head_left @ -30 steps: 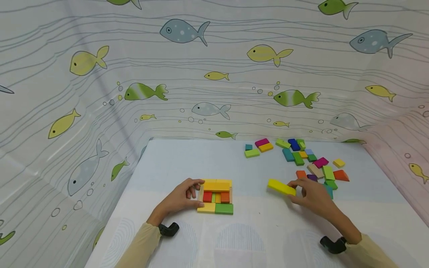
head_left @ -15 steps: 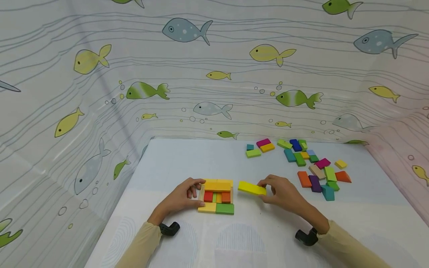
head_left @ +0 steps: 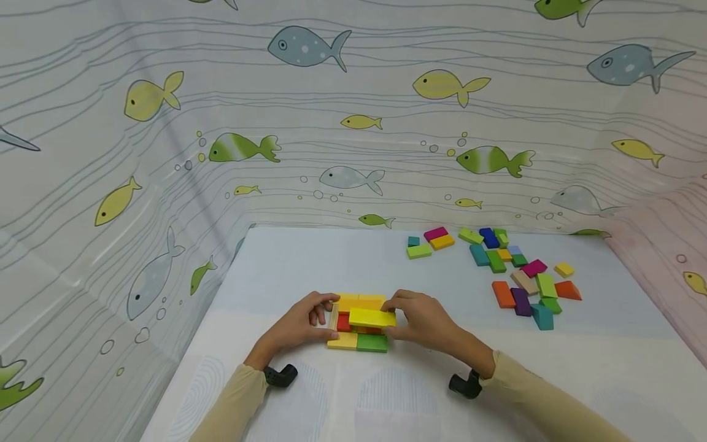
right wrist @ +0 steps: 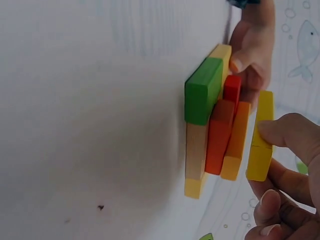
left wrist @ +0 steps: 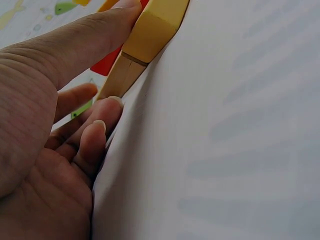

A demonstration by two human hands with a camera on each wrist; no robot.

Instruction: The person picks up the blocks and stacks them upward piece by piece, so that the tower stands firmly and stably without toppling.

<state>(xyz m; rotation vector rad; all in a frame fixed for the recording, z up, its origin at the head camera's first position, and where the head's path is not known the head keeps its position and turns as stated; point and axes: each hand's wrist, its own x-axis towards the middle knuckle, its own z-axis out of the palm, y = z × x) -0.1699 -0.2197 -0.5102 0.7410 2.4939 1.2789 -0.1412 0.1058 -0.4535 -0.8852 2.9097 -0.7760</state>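
My right hand (head_left: 424, 316) pinches a long bright yellow block (head_left: 371, 317) between thumb and fingers, above a low block structure (head_left: 342, 341). In the right wrist view a gap separates this yellow block (right wrist: 260, 140) from the orange block (right wrist: 236, 142) on the structure. At the structure's left side, my left hand (head_left: 298, 320) holds it, thumb on the near pale yellow block (left wrist: 157, 25) and forefinger at the far edge. A green block (head_left: 372, 343) forms the near right corner. Red blocks (head_left: 343, 323) lie inside, partly hidden beneath the held block.
Several loose coloured blocks lie scattered at the right, among them an orange block (head_left: 503, 294), a purple block (head_left: 521, 302) and a teal block (head_left: 543, 317). A smaller group with a lime block (head_left: 419, 252) lies at the back. Fish-patterned cloth (head_left: 353, 147) surrounds the white table (head_left: 287, 264).
My right hand has carried the yellow block leftward from near the loose blocks to above the structure, turning it nearly level with the structure's edges. My left hand stays in place.
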